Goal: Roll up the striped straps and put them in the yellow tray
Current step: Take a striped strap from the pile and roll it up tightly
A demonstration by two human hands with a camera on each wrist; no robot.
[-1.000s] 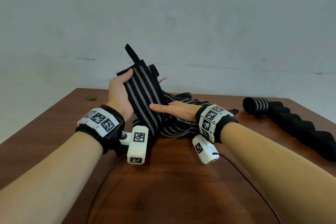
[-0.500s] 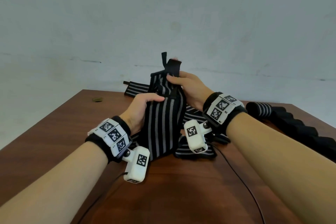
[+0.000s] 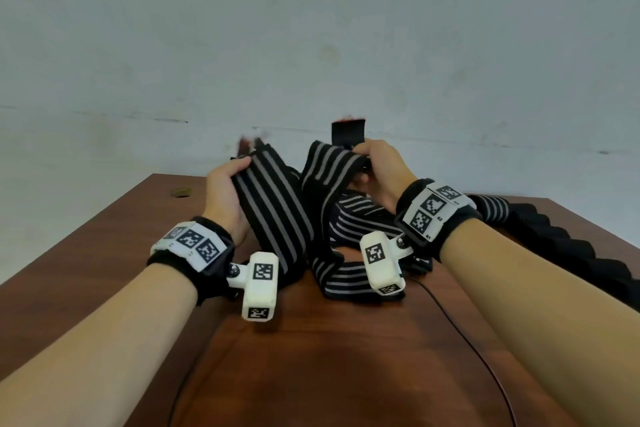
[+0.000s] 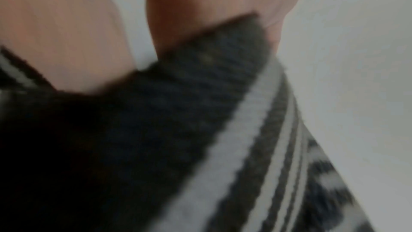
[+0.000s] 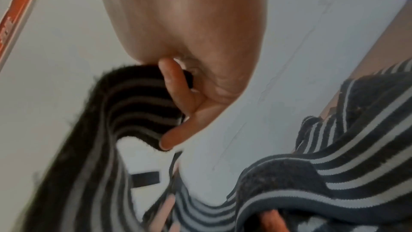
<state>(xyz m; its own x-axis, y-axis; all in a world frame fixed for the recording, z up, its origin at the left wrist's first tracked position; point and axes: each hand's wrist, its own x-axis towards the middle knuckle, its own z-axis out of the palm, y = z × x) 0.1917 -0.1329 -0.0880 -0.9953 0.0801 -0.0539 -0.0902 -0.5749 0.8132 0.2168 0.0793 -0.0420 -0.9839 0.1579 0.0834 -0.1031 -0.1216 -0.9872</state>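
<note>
Since half a second ago the hands split: left hand (image 3: 225, 191) gripped one strap (image 3: 273, 215) at centre frame, right hand (image 3: 379, 166) pinched the other strap (image 3: 325, 166) end. Both lifted off the counter (image 3: 104, 253). Separated, rolling not started; tray not in view.

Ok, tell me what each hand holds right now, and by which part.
The left hand grips a striped strap near its raised upper end. The right hand pinches another striped stretch beside the black tab; whether both are one strap cannot be told.
</note>
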